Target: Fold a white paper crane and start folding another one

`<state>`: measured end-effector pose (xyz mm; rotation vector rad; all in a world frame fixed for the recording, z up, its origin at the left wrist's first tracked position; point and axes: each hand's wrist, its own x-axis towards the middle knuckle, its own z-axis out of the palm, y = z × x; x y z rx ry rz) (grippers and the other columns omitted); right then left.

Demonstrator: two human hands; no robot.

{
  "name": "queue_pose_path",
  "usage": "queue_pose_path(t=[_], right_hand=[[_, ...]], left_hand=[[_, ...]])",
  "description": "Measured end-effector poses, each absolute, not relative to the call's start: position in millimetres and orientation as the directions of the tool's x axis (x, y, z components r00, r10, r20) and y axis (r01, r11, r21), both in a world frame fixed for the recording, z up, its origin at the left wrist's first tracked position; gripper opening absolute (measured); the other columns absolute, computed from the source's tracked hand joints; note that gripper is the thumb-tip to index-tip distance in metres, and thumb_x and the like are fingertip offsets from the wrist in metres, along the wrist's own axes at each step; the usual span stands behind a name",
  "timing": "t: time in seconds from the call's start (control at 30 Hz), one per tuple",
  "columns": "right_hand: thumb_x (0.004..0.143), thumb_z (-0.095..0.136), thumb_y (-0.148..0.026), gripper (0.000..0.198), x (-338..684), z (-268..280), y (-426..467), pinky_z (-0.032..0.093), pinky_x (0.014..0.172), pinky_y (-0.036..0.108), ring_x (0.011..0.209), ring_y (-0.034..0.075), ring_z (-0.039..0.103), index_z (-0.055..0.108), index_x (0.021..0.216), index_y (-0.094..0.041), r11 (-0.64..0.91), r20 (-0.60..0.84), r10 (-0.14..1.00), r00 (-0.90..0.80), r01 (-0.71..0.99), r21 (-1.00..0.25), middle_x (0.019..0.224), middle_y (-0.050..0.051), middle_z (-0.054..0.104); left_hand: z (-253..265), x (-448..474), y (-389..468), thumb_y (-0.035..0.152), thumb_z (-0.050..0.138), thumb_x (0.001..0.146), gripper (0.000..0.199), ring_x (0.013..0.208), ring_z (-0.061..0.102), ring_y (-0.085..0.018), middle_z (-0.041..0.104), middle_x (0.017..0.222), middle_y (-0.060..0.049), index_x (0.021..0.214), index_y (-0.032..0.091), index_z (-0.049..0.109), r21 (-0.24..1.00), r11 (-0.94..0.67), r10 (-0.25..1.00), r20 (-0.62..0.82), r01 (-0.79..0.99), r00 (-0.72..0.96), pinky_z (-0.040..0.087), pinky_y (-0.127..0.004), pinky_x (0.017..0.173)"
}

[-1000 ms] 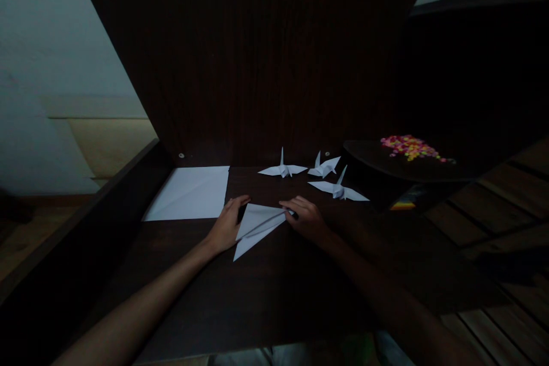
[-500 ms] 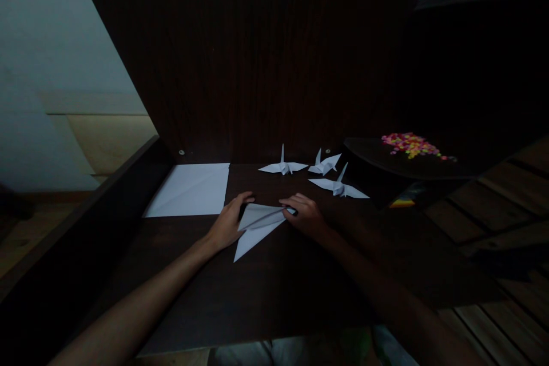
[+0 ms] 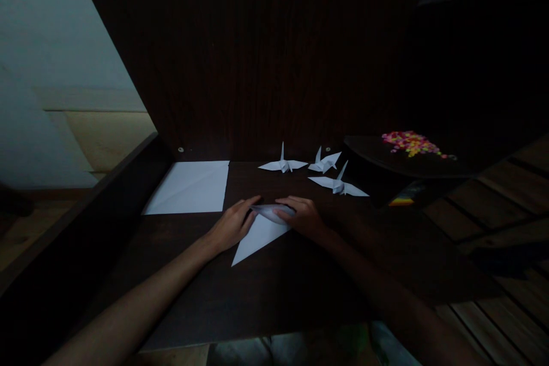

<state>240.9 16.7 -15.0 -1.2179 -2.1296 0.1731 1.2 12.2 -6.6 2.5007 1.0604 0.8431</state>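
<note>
A partly folded sheet of white paper lies on the dark desk between my hands, one pointed corner toward me. Its upper layer bulges in a curved flap along the far edge. My left hand pinches the left end of that flap between thumb and fingers. At the right end, my right hand grips the flap, thumb on the near side and fingers behind. Three folded paper cranes stand beyond my hands: one crane at the back, a second crane beside it, and a nearer crane to the right.
Flat white paper with a diagonal crease lies at the back left. A pile of small colourful pieces rests on a dark curved shelf at right. A raised side board bounds the desk's left, and a tall dark panel its back.
The paper's upper layer has been lifted and curved into a bulging flap. My left fingers have shifted onto its left corner, while my right hand stays on the right end.
</note>
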Motion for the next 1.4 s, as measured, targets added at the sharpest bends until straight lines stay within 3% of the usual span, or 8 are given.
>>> queue_pose_path(t=[0.2,0.33,0.77,0.93,1.07,1.2,1.4], right_hand=[[0.077,0.069,-0.025,0.025,241,-15,16,0.054,0.080,0.031,0.085,0.021,0.070,0.073,0.100,-0.019,0.534,0.487,0.812,-0.322,0.746,-0.397,0.094,0.006,0.075],[0.071,0.071,-0.022,0.033,239,-12,15,0.053,0.077,0.031,0.080,0.020,0.069,0.071,0.104,-0.019,0.513,0.483,0.822,-0.301,0.759,-0.400,0.086,0.004,0.075],[0.072,0.068,-0.021,0.029,231,-11,10,0.055,0.079,0.033,0.084,0.022,0.070,0.071,0.101,-0.019,0.484,0.492,0.831,-0.259,0.773,-0.411,0.093,0.007,0.075],[0.069,0.072,-0.029,0.039,228,-12,12,0.054,0.084,0.036,0.091,0.025,0.070,0.069,0.107,-0.019,0.394,0.487,0.865,-0.121,0.765,-0.510,0.102,0.009,0.074],[0.063,0.074,-0.031,0.061,228,-8,12,0.054,0.077,0.034,0.080,0.023,0.069,0.061,0.121,-0.018,0.351,0.443,0.892,-0.092,0.758,-0.549,0.088,0.004,0.073],[0.059,0.074,-0.032,0.075,228,-3,9,0.052,0.072,0.033,0.077,0.022,0.068,0.053,0.130,-0.020,0.312,0.439,0.897,-0.057,0.785,-0.535,0.085,0.001,0.070],[0.071,0.067,-0.033,0.063,227,-1,9,0.051,0.070,0.032,0.071,0.020,0.065,0.051,0.130,-0.020,0.295,0.444,0.896,-0.008,0.760,-0.580,0.084,0.002,0.069]], left_hand=[[-1,2,6,0.020,0.042,0.095,0.052,0.111,0.059,-0.024,0.059,0.123,-0.013,0.146,0.018,0.031,0.382,-0.755,0.652,0.355,0.533,0.670,0.049,-0.043,0.099],[2,5,2,0.017,0.042,0.093,0.057,0.114,0.056,-0.025,0.055,0.129,-0.014,0.148,0.018,0.025,0.364,-0.770,0.634,0.343,0.524,0.693,0.047,-0.045,0.100],[6,11,-5,0.025,0.045,0.094,0.063,0.122,0.052,-0.029,0.050,0.138,-0.016,0.151,0.017,0.020,0.443,-0.724,0.667,0.252,0.529,0.701,0.041,-0.050,0.105],[8,15,-10,0.035,0.047,0.096,0.078,0.141,0.032,-0.027,0.025,0.156,-0.016,0.153,0.018,-0.004,0.527,-0.705,0.663,0.253,0.475,0.704,0.032,-0.048,0.114],[7,21,-16,0.031,0.050,0.095,0.088,0.146,0.016,-0.025,0.007,0.160,-0.015,0.151,0.019,-0.017,0.552,-0.728,0.622,0.282,0.407,0.731,0.026,-0.046,0.117],[7,22,-18,0.029,0.051,0.094,0.090,0.147,0.012,-0.026,0.004,0.160,-0.015,0.150,0.020,-0.019,0.563,-0.726,0.622,0.291,0.396,0.727,0.026,-0.049,0.117],[4,21,-16,0.027,0.054,0.092,0.094,0.147,0.012,-0.028,0.003,0.160,-0.017,0.150,0.018,-0.019,0.592,-0.683,0.679,0.299,0.428,0.671,0.023,-0.051,0.118]])
